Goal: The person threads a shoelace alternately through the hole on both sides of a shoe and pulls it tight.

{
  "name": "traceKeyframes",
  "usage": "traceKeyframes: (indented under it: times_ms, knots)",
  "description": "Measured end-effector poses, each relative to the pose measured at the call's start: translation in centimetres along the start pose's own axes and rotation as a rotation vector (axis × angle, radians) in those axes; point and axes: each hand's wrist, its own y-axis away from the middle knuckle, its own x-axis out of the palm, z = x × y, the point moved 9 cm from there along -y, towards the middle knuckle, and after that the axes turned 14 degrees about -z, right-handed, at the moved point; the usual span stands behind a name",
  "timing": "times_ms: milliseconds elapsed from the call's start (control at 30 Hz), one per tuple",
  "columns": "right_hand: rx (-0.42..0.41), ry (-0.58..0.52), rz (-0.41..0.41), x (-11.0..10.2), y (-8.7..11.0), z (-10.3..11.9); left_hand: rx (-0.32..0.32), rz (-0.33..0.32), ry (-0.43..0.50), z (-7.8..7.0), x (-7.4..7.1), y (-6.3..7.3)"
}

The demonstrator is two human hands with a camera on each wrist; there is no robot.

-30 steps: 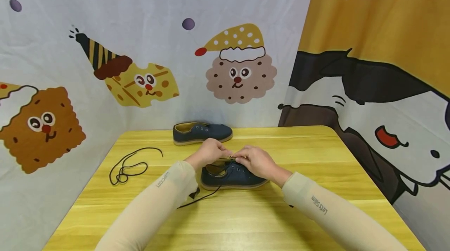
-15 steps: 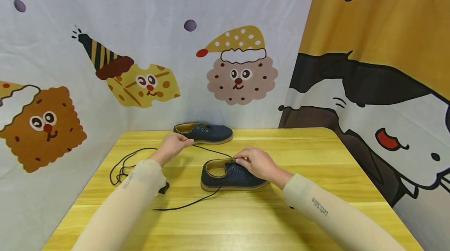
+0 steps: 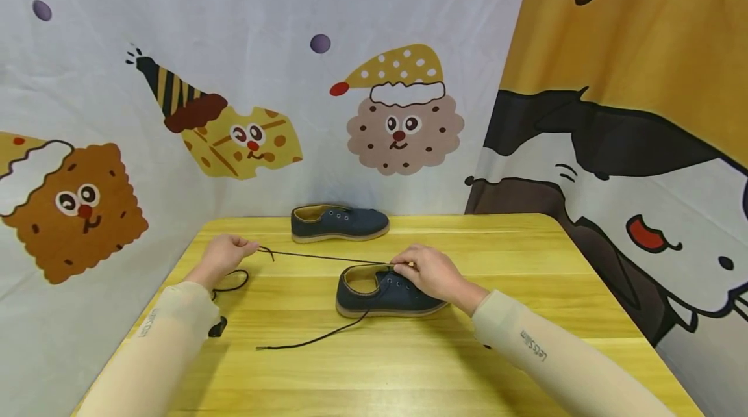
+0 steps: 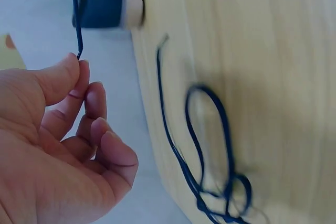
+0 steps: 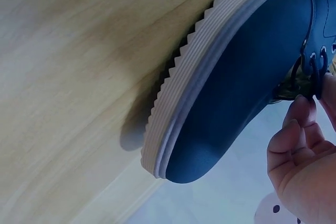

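A dark blue low shoe [image 3: 386, 303] stands on the table with its toe to the right in the head view. A dark shoelace [image 3: 321, 256] runs from its far-side eyelets, stretched nearly straight to the left. My left hand [image 3: 224, 254] pinches that lace between thumb and forefinger, above the table. At the shoe's lacing, my right hand [image 3: 429, 271] pinches the far eyelet edge; the right wrist view shows its fingertips [image 5: 302, 106] beside the threaded eyelets. Whether they also grip the lace, I cannot tell. The lace's other end [image 3: 315, 342] lies in front of the shoe.
A matching shoe [image 3: 368, 225] without visible lace stands at the table's back edge. Below my left hand lies a loose, looped dark lace [image 4: 228, 129]. The wooden table [image 3: 380, 371] meets a cartoon-printed curtain [image 3: 263, 47] at the back.
My left hand has moved from beside the right hand at the shoe far to the left, drawing the lace out with it. My right hand has stayed at the shoe.
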Motion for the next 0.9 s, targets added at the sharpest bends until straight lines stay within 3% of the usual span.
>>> traceKeyframes:
  times_ms: [267,367,500,900]
  knots:
    - [-0.001,-0.007,0.009,-0.2,0.4,0.1,-0.026,-0.046,-0.048,2.7,-0.8,0.3]
    - [0.002,0.000,0.019,-0.1,0.5,0.1,0.030,-0.070,-0.116,2.9,-0.8,0.3]
    - [0.002,0.003,0.024,0.0,0.5,0.1,0.090,-0.053,-0.220,3.0,-0.2,0.3]
    - [0.002,0.005,0.024,0.2,0.6,-0.2,0.074,-0.068,-0.298,3.0,0.8,0.4]
